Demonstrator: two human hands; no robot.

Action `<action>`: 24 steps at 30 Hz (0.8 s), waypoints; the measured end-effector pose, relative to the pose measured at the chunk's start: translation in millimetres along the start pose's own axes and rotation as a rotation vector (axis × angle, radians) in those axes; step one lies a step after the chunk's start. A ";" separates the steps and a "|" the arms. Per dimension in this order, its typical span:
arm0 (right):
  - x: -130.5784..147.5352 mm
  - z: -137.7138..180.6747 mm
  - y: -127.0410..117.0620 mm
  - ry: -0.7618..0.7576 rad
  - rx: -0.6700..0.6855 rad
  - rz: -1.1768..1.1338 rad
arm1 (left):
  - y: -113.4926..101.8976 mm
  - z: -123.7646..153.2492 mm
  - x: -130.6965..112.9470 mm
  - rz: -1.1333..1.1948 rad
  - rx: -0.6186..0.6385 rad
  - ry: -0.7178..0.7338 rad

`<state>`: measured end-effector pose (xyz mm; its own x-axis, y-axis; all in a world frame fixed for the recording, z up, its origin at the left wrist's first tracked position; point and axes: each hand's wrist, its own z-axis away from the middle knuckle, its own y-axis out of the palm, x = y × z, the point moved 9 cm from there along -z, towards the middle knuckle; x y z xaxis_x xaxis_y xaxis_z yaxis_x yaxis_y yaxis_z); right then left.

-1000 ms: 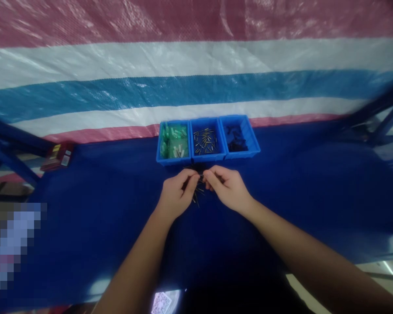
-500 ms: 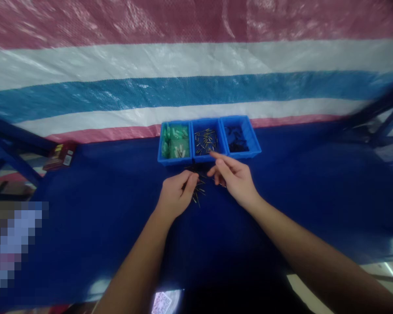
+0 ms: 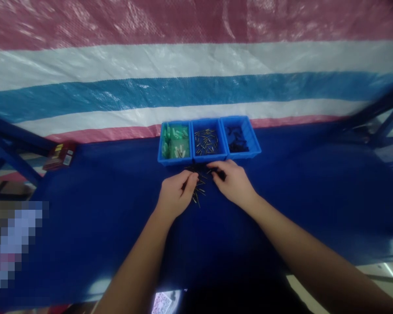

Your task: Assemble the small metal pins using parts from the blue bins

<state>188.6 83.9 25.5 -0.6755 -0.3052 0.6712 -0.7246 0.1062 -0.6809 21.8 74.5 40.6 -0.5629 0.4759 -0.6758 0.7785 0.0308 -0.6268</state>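
Three small blue bins stand in a row on the blue cloth: the left bin (image 3: 174,144) holds green parts, the middle bin (image 3: 206,141) thin metal pins, the right bin (image 3: 238,138) dark pieces. In front of them several loose pins (image 3: 199,185) lie on the cloth. My left hand (image 3: 176,194) rests beside the pile, fingers curled in a pinch round something small and dark. My right hand (image 3: 234,181) is curled down over the far edge of the pile, fingertips pinching at a dark piece near the middle bin.
A red box (image 3: 59,156) lies at the cloth's left edge. A striped red, white and blue tarp (image 3: 196,83) hangs behind the bins. Blue frame bars (image 3: 380,113) cross at the far right and left. A blurred patch covers the lower left.
My right hand parted from the left, reached out with fingers spread toward the middle bin, then dropped and curled onto the far side of the pile. My left hand stayed put.
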 end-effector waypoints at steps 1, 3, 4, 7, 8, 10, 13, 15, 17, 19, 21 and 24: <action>0.5 0.0 2.2 -0.012 0.018 0.013 | -0.2 -0.1 -0.3 -0.001 -0.003 0.001; 2.6 0.4 5.0 -0.039 0.038 0.026 | -0.2 -0.2 -0.9 0.000 -0.005 0.007; 3.8 0.6 5.5 -0.053 0.042 0.028 | -0.1 -0.2 -1.0 0.001 -0.006 0.009; 6.0 0.9 6.7 -0.079 0.052 0.034 | 0.4 0.0 -0.3 -0.001 -0.002 0.012; 6.3 1.0 7.3 -0.083 0.057 0.038 | 0.5 0.1 0.1 -0.004 -0.001 0.011; 7.9 1.1 8.2 -0.096 0.063 0.044 | 0.5 0.5 0.8 -0.012 -0.001 0.010; 13.6 1.7 1.5 -0.116 -0.006 0.001 | 1.1 1.1 1.5 -0.014 -0.001 0.008; 18.7 3.0 -7.2 -0.120 -0.086 -0.064 | 1.7 1.5 2.4 0.008 -0.011 0.000; 23.9 4.5 -13.9 -0.115 -0.138 -0.129 | 2.2 1.7 3.2 0.036 -0.027 -0.003; 26.9 5.8 -18.1 -0.090 -0.171 -0.214 | 4.1 1.9 3.2 0.049 -0.028 0.007; 26.3 6.5 -18.5 -0.043 -0.181 -0.325 | 6.5 1.9 2.8 0.045 -0.016 0.025; 16.9 6.9 -11.2 0.087 -0.154 -0.511 | 6.9 2.1 4.4 0.041 -0.018 0.030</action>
<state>186.2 71.0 42.5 -0.2353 -0.2753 0.9321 -0.9712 0.1042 -0.2144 24.1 74.9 32.5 -0.5225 0.5028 -0.6886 0.8055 0.0263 -0.5920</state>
